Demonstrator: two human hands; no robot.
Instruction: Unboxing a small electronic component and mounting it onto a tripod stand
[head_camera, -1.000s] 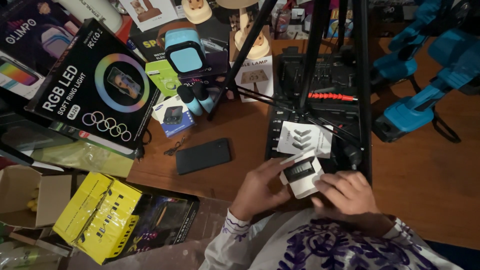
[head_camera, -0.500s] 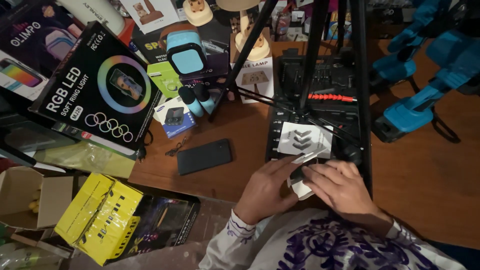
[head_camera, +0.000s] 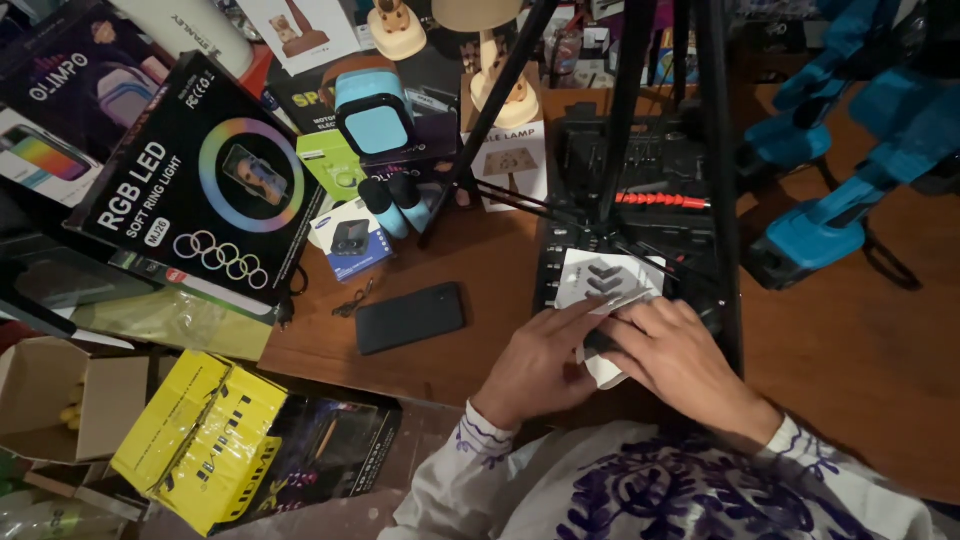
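Note:
Both my hands rest together on a small white box (head_camera: 604, 368) at the near edge of the wooden table (head_camera: 480, 290). My left hand (head_camera: 545, 358) presses on its left side with fingers stretched out. My right hand (head_camera: 680, 355) covers its top, so most of the box is hidden. Just beyond my fingers lies a white card with grey arrow shapes (head_camera: 608, 278), resting on a black panel with rows of buttons (head_camera: 640, 215).
A black phone (head_camera: 410, 317) lies flat left of my hands. Black tripod legs (head_camera: 620, 110) cross over the panel. A big black ring-light carton (head_camera: 205, 190), a yellow box (head_camera: 200, 440) and an open cardboard box (head_camera: 50, 400) sit left. Blue clamp-like tools (head_camera: 830, 225) lie right.
The white box was held up and turned between both hands; now it is pressed lower and my right hand has closed over it, hiding most of it.

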